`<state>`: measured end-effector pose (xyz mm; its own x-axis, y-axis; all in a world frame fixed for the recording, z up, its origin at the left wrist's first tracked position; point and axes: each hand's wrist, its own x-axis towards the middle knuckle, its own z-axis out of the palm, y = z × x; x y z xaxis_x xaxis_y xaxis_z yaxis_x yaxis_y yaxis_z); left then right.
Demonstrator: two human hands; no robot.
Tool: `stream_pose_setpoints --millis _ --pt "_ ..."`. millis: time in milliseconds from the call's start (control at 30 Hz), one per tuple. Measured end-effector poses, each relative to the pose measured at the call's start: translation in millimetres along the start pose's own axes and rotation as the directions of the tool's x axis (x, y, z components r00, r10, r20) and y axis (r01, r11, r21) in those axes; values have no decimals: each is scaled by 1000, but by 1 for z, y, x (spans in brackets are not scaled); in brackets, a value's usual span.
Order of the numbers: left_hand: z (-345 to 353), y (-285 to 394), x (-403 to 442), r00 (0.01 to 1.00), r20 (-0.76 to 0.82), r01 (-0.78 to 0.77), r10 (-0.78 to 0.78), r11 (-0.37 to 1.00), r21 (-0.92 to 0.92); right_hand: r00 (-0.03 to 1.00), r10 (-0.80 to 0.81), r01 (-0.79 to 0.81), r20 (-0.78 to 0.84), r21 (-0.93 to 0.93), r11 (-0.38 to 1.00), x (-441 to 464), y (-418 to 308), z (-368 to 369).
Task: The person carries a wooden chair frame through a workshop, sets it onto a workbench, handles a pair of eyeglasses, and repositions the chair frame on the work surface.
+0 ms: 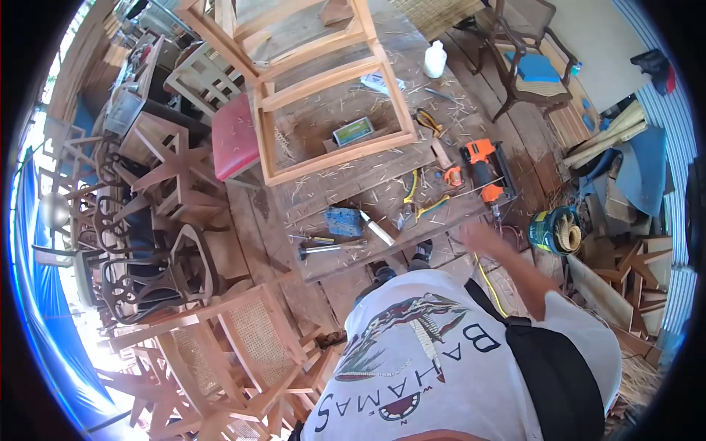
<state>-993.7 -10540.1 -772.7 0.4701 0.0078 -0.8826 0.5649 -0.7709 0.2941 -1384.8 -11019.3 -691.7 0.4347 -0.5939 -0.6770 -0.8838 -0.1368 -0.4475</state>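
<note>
My right hand (pixel 476 237) hangs just past the table's near right edge, close to the hose end of an orange and black nail gun (pixel 485 170). Its fingers are blurred, and I cannot tell whether they are closed. My left hand is out of view. On the wooden table (pixel 323 198) lies a bare wooden chair frame (pixel 338 151). Pliers with yellow handles (pixel 410 187), an orange tape measure (pixel 452 176), a blue block (pixel 343 220), a white-handled tool (pixel 379 229) and a hammer (pixel 331 248) lie along the near side.
A green box (pixel 354 131) shows through the chair frame, and a white bottle (pixel 435 59) stands at the back. Cane strips fill a bucket (pixel 553 231) at the right. A red-seated chair (pixel 235 136) and stacked chair frames crowd the left. A yellow cord (pixel 490 287) runs along the floor.
</note>
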Motion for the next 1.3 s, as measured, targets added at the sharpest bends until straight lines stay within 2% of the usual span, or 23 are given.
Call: stream_pose_setpoints --millis 33,67,100,167,400,467,533,567,633,733,833,900,967,1033,1100,1167,1267,1300 --pt "4 5 1 1000 20 10 -10 1000 -17 981 120 -105 150 -105 989 -20 18 29" --pt "8 10 3 999 34 14 -13 999 -35 968 77 -52 238 -109 993 -63 11 29" --pt "12 16 3 999 49 18 -16 999 -49 927 39 4 372 -115 993 -71 41 69" --pt "18 26 5 998 62 17 -13 997 -76 881 15 -2 473 -29 1000 -105 76 129" --pt "25 86 14 996 -21 -86 84 993 -79 909 65 -132 412 135 982 -166 91 193" --pt "26 104 17 983 -94 -156 159 987 33 915 71 -139 396 148 979 -168 94 200" --pt "24 112 26 950 -160 -222 268 941 255 924 74 -143 376 160 977 -169 91 197" --pt "19 109 36 900 -162 -279 405 821 498 926 78 -147 369 164 975 -169 95 201" --pt "3 104 60 769 -44 -284 637 403 870 935 78 -146 347 174 974 -170 95 200" --pt "-3 101 31 648 70 -264 758 137 955 949 77 -137 305 179 974 -168 102 196" --pt "-4 108 -32 717 -41 -216 696 277 936 976 46 -82 214 160 984 -157 107 181" --pt "-12 112 -73 688 -71 -201 722 284 937 998 -8 1 64 116 993 -138 113 164" --pt "-19 116 -87 711 -255 -158 655 502 850 985 -60 69 -159 51 996 -114 112 136" --pt "-20 128 -113 676 -203 -284 708 505 815 940 42 -2 -339 119 993 -90 103 103" --pt "-15 142 -139 608 -190 -387 771 497 777 869 237 -106 -434 304 947 -61 77 61" --pt "7 172 -175 559 -130 -495 819 455 740 899 91 72 -429 350 934 -38 48 27" --pt "44 214 -229 451 -67 -658 890 382 649 903 -42 225 -427 387 894 -20 -11 6" --pt "54 225 -237 450 -66 -704 891 399 588 911 -73 256 -405 418 871 -16 -31 2"
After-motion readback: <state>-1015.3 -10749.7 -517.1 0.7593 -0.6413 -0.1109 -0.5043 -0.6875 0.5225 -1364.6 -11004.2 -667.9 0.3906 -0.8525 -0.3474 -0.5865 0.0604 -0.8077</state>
